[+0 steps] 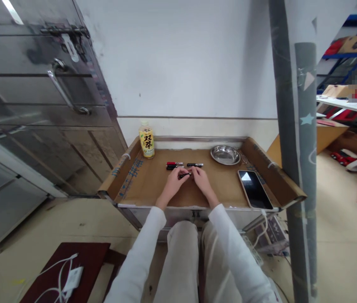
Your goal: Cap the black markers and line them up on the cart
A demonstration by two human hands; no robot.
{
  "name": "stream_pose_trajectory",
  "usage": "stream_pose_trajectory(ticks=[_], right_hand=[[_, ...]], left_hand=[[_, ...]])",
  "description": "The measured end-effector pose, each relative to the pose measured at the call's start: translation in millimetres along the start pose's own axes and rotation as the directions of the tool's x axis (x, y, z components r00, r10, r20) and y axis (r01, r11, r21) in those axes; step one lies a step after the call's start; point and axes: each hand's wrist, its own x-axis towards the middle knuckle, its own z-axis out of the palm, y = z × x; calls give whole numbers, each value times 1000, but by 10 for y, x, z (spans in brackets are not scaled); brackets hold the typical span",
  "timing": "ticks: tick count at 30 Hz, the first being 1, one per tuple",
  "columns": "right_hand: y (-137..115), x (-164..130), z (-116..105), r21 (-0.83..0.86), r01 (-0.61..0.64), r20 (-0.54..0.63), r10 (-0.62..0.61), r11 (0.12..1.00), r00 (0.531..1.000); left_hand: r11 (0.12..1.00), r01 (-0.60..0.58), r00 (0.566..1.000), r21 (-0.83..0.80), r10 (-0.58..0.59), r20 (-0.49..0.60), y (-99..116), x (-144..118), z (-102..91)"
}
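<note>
Together, left hand (174, 180) and right hand (200, 176) pinch one slim black marker (184, 175); brown cardboard tray (153, 185) beneath.

I see a worktop (153, 185) lined with brown cardboard that folds up at both sides. On it, at the far left, stands a yellow tea bottle (147, 141). Near the middle lie marker pens: one with red cap (174, 163), black ones (195, 165) beside. At the far right sits a steel dish (225, 155), and a smartphone (254, 189) lies nearer.
</note>
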Motion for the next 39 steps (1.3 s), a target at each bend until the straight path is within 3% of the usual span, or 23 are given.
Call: stream_pose_trajectory(ticks=[2, 5, 9, 13, 19, 24, 27, 31, 34, 39], right_hand=[[0, 40, -66, 330, -156, 74, 139, 931, 988], [-13, 86, -148, 608, -281, 181, 215, 742, 960], [-25, 99, -225, 754, -340, 235, 252, 562, 939], [-33, 80, -282, 801, -363, 274, 248, 476, 929], [-44, 42, -322, 812, -359, 274, 242, 461, 931], [12, 12, -411, 782, -256, 140, 240, 568, 961], [63, 15, -510, 754, -229, 67, 275, 615, 959], [109, 25, -603, 753, -196, -11, 310, 628, 951], [119, 15, -603, 752, -195, -5, 302, 629, 953], [121, -6, -519, 761, -175, 5, 264, 625, 964]], left_hand=[[994, -19, 997, -109, 11, -71, 93, 99, 100], [983, -41, 987, -182, 11, -163, 263, 250, 218], [977, -46, 979, -208, 3, -202, 429, 378, 287], [954, -63, 975, -293, -3, -221, 476, 411, 246], [933, -29, 933, -358, -104, -346, 338, 397, 115], [929, 38, 909, -368, -185, -373, 45, 392, 80], [946, 98, 926, -309, -200, -320, -73, 372, 126], [986, 96, 985, -134, -114, -128, -91, 314, 235], [996, 46, 998, 82, -50, 41, -58, 272, 303], [857, -56, 997, 512, 16, 81, -33, 274, 353]])
